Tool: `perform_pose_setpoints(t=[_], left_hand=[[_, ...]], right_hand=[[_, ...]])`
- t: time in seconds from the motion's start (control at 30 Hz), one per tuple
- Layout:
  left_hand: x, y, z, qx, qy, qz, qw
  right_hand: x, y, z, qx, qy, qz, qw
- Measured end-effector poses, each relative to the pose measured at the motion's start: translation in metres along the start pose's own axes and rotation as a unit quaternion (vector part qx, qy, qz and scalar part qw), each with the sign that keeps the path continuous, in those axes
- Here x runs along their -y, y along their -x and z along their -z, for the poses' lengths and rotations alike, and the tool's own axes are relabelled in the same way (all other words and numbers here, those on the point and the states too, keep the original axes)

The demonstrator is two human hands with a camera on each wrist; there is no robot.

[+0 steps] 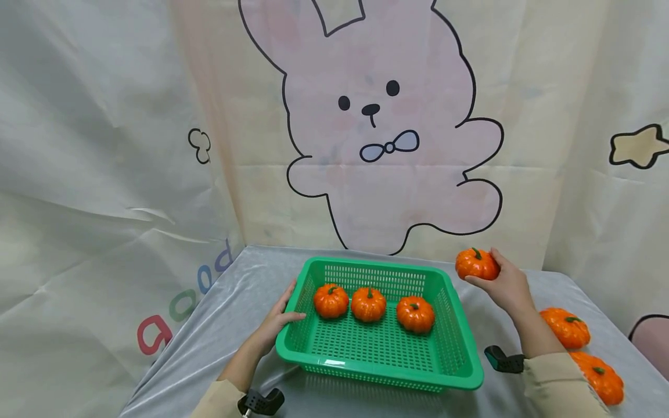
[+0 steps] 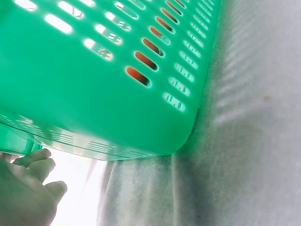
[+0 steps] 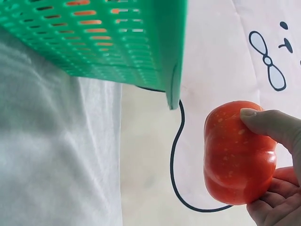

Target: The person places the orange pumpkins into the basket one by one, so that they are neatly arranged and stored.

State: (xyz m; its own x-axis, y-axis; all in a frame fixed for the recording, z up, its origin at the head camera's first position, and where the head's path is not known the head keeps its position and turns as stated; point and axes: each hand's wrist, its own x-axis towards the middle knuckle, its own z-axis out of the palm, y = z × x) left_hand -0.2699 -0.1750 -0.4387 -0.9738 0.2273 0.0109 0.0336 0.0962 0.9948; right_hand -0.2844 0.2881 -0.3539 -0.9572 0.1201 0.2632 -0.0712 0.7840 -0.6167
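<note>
A green plastic basket (image 1: 373, 371) holds three small orange pumpkins: a left one (image 1: 331, 301), a middle one (image 1: 368, 305) and a right one (image 1: 415, 314). My left hand (image 1: 275, 320) grips the basket's left rim, thumb over the edge and fingers along the outside. Beyond the basket's right side, my right hand (image 1: 506, 285) holds another orange pumpkin (image 1: 477, 265) in the air, pinched between thumb and fingers. The right wrist view shows this pumpkin (image 3: 240, 153) from below, apart from the basket wall (image 3: 136, 42).
Two more orange pumpkins, one farther back (image 1: 566, 328) and one nearer (image 1: 600, 378), lie by my right forearm. Grey cloth (image 1: 209, 348) covers the table. A curtain with a bunny drawing (image 1: 387, 191) hangs behind it.
</note>
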Motion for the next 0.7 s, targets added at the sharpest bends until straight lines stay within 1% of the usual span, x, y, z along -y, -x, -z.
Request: perform_pose_setpoints(t=[0.2, 0.37, 0.53, 0.7], left_hand=[[-0.001, 0.000, -0.001, -0.002, 0.003, 0.002, 1.0000], [-0.001, 0.000, -0.001, 0.000, 0.003, 0.005, 1.0000], [-0.001, 0.001, -0.001, -0.002, 0.002, 0.003, 1.0000], [-0.001, 0.001, -0.001, -0.003, 0.003, 0.003, 1.0000]], right_hand=[[0.013, -0.002, -0.005, 0.010, -0.011, 0.013, 0.9998], [0.019, -0.001, -0.010, 0.021, -0.001, 0.025, 0.9995], [0.023, -0.002, -0.010, 0.017, 0.002, 0.039, 0.9991], [0.029, -0.003, -0.006, 0.004, 0.005, 0.054, 0.9985]])
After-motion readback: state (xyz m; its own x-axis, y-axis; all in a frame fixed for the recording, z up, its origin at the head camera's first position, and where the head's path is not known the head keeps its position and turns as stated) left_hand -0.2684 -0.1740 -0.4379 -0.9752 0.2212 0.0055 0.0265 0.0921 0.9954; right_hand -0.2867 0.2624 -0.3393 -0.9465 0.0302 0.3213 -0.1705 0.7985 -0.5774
